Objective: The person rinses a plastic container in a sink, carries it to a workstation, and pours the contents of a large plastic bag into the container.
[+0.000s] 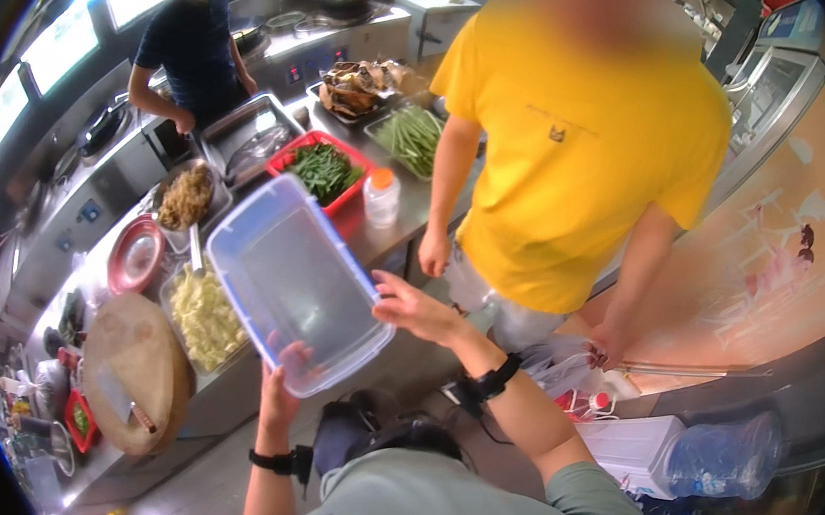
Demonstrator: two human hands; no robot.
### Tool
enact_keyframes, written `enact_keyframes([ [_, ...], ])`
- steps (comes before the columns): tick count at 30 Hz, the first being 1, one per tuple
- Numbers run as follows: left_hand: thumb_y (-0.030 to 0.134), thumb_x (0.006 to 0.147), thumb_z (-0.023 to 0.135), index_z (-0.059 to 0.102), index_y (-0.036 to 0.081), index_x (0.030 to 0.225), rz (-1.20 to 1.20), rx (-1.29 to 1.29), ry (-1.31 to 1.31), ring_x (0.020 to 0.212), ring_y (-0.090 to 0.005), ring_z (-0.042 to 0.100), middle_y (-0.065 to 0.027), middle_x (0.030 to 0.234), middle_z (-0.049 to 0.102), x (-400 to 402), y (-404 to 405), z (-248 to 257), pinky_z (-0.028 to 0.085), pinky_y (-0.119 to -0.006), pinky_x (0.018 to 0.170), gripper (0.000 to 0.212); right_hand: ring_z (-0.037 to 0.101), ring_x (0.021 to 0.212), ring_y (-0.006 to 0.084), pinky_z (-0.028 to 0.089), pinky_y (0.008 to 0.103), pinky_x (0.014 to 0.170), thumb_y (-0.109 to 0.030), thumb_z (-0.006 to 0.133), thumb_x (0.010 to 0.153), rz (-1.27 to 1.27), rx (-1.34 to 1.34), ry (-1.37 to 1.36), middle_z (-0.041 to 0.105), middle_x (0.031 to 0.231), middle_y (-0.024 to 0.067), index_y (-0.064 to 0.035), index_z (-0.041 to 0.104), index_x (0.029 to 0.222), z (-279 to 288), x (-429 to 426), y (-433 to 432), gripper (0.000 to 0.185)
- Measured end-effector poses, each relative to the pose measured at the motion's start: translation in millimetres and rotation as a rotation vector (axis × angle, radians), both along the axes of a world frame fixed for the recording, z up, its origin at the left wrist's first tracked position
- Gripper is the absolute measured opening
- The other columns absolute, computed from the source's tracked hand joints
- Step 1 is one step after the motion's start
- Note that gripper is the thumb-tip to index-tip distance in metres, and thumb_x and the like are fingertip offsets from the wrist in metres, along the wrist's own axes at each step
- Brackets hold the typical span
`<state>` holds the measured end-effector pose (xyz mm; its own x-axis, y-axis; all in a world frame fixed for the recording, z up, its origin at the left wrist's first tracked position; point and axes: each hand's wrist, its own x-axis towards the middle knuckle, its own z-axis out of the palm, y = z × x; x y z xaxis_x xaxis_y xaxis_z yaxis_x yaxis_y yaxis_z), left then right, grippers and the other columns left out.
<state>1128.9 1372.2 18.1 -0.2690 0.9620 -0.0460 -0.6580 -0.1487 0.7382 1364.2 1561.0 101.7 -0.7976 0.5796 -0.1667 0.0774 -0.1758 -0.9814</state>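
Between my two hands is a clear plastic storage container with a blue rim (290, 275), tilted in the air in front of the counter. My left hand (283, 387) grips its near lower edge, some fingers showing through the plastic. On the right, my right hand (411, 309) holds the rim at the other side with its fingers spread along it. To the left, a round wooden chopping board (124, 348) carries a cleaver (115, 392). Beside it lies a tray of chopped pale vegetable (206, 319), partly behind the container.
A person in a yellow T-shirt (574, 154) stands close on the right; another person in dark clothes (193, 46) stands beyond the counter. A red basket of greens (323, 173), an orange-lidded jar (381, 198) and a red plate (136, 253) rest on the counter. A large water bottle (727, 456) lies lower right.
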Motion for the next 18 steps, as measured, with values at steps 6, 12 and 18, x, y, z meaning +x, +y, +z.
enact_keyframes([
  [6,0.037,0.078,0.067,0.016,0.015,0.142,-0.104,0.082,-0.002,0.11,-0.0297,0.049,-0.015,0.122,0.046,-21,32,10,0.048,-0.051,0.084,0.084,0.018,0.136,0.0314,0.026,0.0527,0.102,-0.068,0.067,0.065,0.011,-0.181,-0.089,0.012,0.148,0.0195,-0.0136,0.0,0.146,15,-16,20,0.118],
  [12,0.046,0.082,0.061,0.016,0.015,0.142,-0.246,0.023,0.027,0.108,-0.0296,0.049,-0.0169,0.121,0.046,-66,87,11,0.049,-0.051,0.082,0.081,0.031,0.127,0.0324,0.034,0.0544,0.094,-0.058,0.07,0.068,0.004,-0.347,0.042,0.01,0.147,0.0153,-0.0242,-0.007,0.145,14,-43,51,0.113],
  [18,0.054,0.089,0.043,0.02,0.014,0.141,-0.275,0.039,-0.054,0.115,-0.0272,0.044,-0.0119,0.128,0.042,-110,145,23,0.043,-0.052,0.09,0.069,0.051,0.103,0.0321,0.044,0.0548,0.082,-0.044,0.063,0.075,-0.28,-0.384,0.109,0.033,0.126,0.0149,-0.0243,0.013,0.142,14,-81,78,0.086],
])
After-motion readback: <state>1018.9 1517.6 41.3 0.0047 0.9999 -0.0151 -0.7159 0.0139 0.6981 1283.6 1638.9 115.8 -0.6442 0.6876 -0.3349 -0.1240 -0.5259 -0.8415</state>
